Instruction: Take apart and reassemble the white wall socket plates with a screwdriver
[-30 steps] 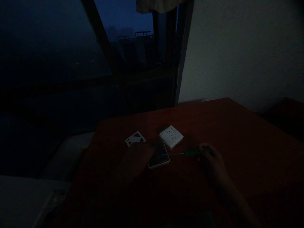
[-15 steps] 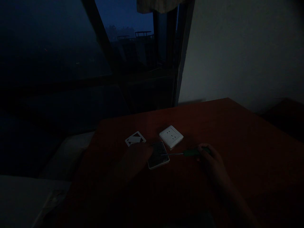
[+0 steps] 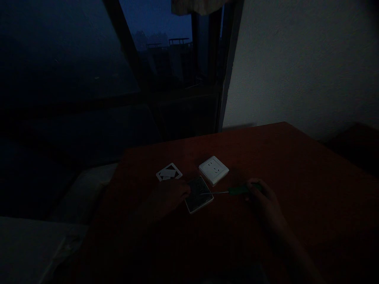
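The right hand has its fingers closed round the handle of a green-handled screwdriver with a thin metal shaft, thumb along the top. The shaft points left, and its tip lies over the dark face of a shallow square piece with a pale rim; whether the tip touches is too dim to tell. The left hand has its fingers curled at the left edge of that piece; whether they pinch it or only press on it cannot be told. Inside the rim the face shows dark, its details lost.

Just beyond the left hand lies a flat white square frame, with a small white rectangular plate askew within its outline. Just beyond the dark-faced piece, near its far corner, sits a white square wall socket, slots upward.

The reddish-brown wooden table has room right of the right hand, while its left edge runs closer to the frame. Past the far edge stand a dark-framed window and a pale rough wall.
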Tool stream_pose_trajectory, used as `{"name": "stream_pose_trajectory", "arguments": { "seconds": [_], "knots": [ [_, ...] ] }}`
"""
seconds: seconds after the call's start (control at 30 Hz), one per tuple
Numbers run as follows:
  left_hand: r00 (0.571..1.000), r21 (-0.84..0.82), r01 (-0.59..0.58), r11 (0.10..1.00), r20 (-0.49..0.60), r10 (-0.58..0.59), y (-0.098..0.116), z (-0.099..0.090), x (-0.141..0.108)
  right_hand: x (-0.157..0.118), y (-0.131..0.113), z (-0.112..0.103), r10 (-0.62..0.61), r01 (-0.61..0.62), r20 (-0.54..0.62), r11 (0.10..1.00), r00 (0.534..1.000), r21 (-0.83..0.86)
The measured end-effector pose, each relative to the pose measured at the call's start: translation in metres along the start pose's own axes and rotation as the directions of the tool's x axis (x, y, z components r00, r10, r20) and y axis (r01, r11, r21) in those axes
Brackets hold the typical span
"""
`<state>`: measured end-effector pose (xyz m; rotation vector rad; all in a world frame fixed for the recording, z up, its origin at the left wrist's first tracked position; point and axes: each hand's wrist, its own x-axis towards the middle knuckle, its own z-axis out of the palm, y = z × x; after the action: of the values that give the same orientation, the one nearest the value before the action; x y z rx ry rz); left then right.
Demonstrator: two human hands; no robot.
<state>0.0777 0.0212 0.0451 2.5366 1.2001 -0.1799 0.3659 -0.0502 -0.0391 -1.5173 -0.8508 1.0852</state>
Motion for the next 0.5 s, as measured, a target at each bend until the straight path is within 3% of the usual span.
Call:
{"name": "stream_pose_trajectory", "arguments": {
  "seconds": [0.2, 0.37, 0.5],
  "knots": [
    [0.999, 0.038, 0.029, 0.999, -0.034, -0.028, 0.0, 0.005, 0.003, 0.001, 0.001, 0.0, -0.033, 0.034, -0.008, 0.999, 0.999, 0.022],
    [0.994, 0.111, 0.072, 0.991, -0.084, -0.063, -0.001, 0.01, 0.005, -0.001, -0.001, 0.001, 0.012, -0.012, -0.01, 1.0, 1.0, 0.001],
    [0.994, -0.058, 0.055, 0.997, -0.09, -0.06, -0.006, 0.013, 0.005, -0.002, -0.002, 0.001, 0.027, -0.027, -0.012, 1.0, 1.0, 0.007]
  ]
}}
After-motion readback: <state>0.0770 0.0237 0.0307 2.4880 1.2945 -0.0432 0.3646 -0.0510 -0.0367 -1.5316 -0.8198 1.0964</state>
